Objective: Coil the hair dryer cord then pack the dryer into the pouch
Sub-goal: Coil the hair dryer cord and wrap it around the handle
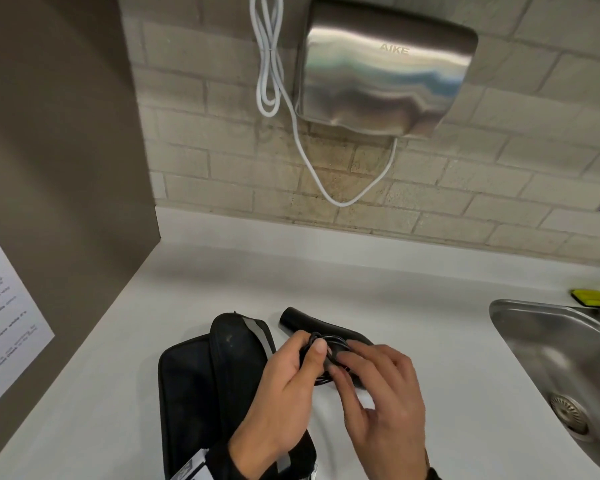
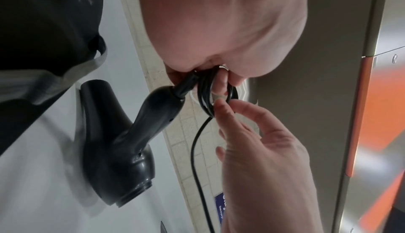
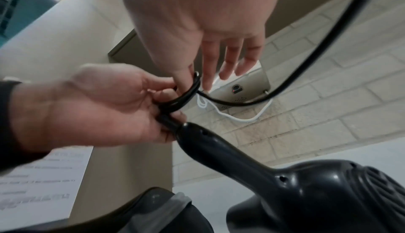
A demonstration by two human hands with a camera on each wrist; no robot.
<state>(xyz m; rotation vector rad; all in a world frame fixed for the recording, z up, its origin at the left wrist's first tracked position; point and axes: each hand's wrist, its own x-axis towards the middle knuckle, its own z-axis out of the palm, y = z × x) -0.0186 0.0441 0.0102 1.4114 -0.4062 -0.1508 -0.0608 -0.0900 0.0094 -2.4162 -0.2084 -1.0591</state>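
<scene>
The black hair dryer (image 1: pixel 297 320) lies on the white counter (image 1: pixel 413 306), nozzle toward the far left. The right wrist view shows its handle and body (image 3: pixel 285 181). My left hand (image 1: pixel 290 372) grips several loops of the black cord (image 1: pixel 328 344) right at the handle's end. My right hand (image 1: pixel 378 386) meets it there, thumb and forefinger pinching a loop of the cord (image 2: pixel 228 96) while the other fingers (image 3: pixel 232 58) stay straight. A loose length of the cord (image 3: pixel 328 46) trails away behind. The black pouch (image 1: pixel 198 379) with grey trim lies flat to the left, partly under my left forearm.
A steel sink (image 1: pixel 548 344) is set into the counter at the right, with a yellow-green item (image 1: pixel 591 297) behind it. A steel hand dryer (image 1: pixel 385 71) and its white cable (image 1: pixel 302 143) hang on the brick wall. A brown panel with a paper notice (image 1: pixel 4 323) bounds the left.
</scene>
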